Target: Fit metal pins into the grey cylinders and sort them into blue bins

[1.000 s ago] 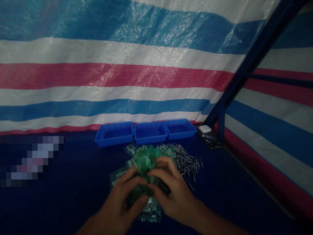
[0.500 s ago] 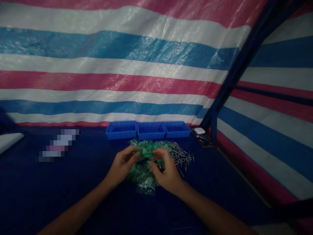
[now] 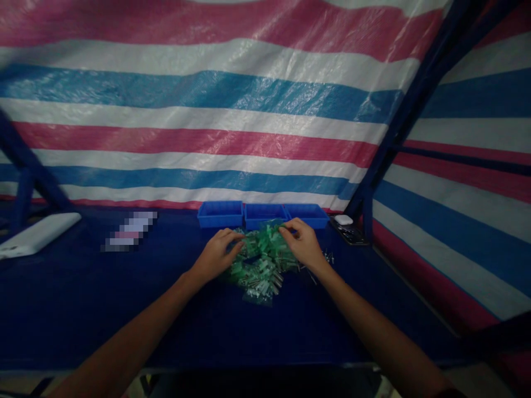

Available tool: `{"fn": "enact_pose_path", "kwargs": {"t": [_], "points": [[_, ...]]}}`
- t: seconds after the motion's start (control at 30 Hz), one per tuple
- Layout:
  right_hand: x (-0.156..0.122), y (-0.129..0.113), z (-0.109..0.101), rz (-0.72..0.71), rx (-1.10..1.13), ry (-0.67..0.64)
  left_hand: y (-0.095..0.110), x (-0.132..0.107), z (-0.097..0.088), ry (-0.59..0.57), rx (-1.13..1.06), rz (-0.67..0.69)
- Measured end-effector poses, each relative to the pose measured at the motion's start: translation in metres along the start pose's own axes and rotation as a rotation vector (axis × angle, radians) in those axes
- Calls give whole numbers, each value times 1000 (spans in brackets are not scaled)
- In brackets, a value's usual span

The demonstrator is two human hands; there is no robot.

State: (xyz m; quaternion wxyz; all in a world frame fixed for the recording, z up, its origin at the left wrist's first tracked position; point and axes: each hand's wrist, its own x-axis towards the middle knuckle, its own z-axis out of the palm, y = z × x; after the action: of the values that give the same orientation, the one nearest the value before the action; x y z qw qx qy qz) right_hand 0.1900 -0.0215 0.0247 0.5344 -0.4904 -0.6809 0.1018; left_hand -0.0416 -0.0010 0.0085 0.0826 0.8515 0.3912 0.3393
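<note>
A heap of small green plastic packets (image 3: 259,264) with metal parts inside lies on the dark blue table (image 3: 124,309). My left hand (image 3: 218,253) rests on the heap's left side, its fingers curled over a packet. My right hand (image 3: 302,242) reaches to the heap's far right edge and pinches a green packet near the blue trays. A scatter of loose metal pins (image 3: 327,257) lies just right of my right hand, mostly hidden by it.
Three blue trays (image 3: 219,214) stand in a row at the back against the striped tarp wall. A phone with a white case (image 3: 348,226) lies at the right. A white flat device (image 3: 37,235) sits at the far left. Dark blue frame poles stand at both sides.
The view has pulled back and my arms are stretched further out. My right hand moved from the heap's near side to its far right edge; my left stays at the left side.
</note>
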Motion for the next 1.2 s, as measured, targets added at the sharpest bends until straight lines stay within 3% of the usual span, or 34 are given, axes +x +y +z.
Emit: {"fn": "enact_pose_path", "kwargs": {"t": [0.1,0.23,0.3,0.4,0.47,0.57,0.73,0.77,0.83,0.9,0.93,1.07,1.13,1.2], "points": [[18,18,-12,78,1,208,-10,9,-2,-45,75,-101],[47,31,-34,108,123,489,-7,29,0,-148,197,-153],[56,29,-43,49,114,585,-1,41,4,-138,240,-150],[61,24,-41,-138,-76,657,2,57,14,-80,347,-211],[61,24,-28,-239,-230,555,0,64,20,-49,423,-278],[63,32,4,-275,-417,233,-8,66,29,-44,483,-360],[83,20,59,-122,-483,249,-29,65,31,-29,422,-268],[88,12,68,-137,-511,190,-33,64,29,-1,365,-235],[99,-4,78,-217,-601,-96,-40,60,23,97,249,-197],[105,-12,77,-248,-701,-397,-46,53,13,218,194,-204],[105,-13,72,-235,-730,-455,-48,49,8,266,195,-213],[83,15,28,-162,-715,-244,-45,43,-2,299,257,-197],[65,39,5,-118,-719,-268,-35,50,4,254,301,-200],[51,59,-9,-53,-735,-372,-23,63,17,168,356,-237]]}}
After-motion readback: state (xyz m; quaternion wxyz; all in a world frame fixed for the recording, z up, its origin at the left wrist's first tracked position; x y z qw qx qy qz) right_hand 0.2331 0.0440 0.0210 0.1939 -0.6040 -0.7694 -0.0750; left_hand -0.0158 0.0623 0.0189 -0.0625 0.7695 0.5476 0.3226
